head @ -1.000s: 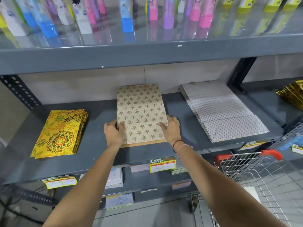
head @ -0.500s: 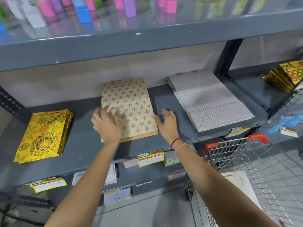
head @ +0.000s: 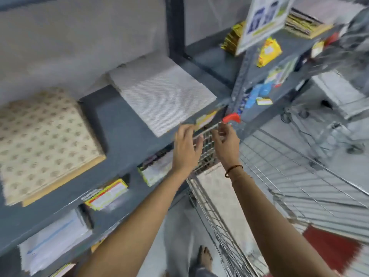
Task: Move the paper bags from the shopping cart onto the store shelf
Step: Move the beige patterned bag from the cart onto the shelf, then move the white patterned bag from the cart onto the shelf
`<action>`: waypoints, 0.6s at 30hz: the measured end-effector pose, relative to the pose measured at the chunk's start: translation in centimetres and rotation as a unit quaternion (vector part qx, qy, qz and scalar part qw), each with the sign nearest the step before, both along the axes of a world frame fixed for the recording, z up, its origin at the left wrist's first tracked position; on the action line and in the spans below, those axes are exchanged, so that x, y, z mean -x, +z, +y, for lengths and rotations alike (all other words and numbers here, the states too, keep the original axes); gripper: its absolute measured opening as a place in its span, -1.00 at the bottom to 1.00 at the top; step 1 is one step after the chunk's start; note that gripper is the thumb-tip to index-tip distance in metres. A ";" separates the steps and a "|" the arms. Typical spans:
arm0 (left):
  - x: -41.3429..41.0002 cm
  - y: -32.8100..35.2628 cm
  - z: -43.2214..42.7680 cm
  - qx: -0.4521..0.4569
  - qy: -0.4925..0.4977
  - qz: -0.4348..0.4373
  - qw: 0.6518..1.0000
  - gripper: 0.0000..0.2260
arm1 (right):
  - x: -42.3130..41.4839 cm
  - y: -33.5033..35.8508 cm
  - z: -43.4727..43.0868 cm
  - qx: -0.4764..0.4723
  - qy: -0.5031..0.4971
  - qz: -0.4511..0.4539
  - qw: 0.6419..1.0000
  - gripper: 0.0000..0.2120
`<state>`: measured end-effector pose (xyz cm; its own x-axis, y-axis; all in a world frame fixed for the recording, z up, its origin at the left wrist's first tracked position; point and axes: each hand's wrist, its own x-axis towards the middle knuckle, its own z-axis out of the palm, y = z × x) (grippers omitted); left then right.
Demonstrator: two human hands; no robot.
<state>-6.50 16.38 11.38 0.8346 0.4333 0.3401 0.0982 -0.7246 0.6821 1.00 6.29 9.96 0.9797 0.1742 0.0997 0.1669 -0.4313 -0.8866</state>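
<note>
Left hand (head: 186, 145) empty, spread | right hand (head: 226, 143) loose (blurred) | paper bags (head: 43, 144) flat, long axis front-to-back

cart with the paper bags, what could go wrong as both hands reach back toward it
The shopping cart sits tight against the shelf, so the left hand or right hand could knock the wire rim. The patterned bag stack reaches right up to the shelf's front edge; a bump might slide it off. The view is blurred, so grasping the pale bags in the cart may be imprecise.
</note>
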 end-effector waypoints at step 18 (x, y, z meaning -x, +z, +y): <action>-3.0 -21.2 -20.2 0.317 0.153 0.578 0.737 -0.48 | 0.6 -22.9 -23.9 0.261 -0.028 0.387 0.884 -0.45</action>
<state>-3.55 -3.80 -9.86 0.2388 0.4273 -0.8720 0.9709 -0.1205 0.2068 0.36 -17.63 -12.97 0.7282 -0.0528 -0.6834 -0.4371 -0.8037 -0.4037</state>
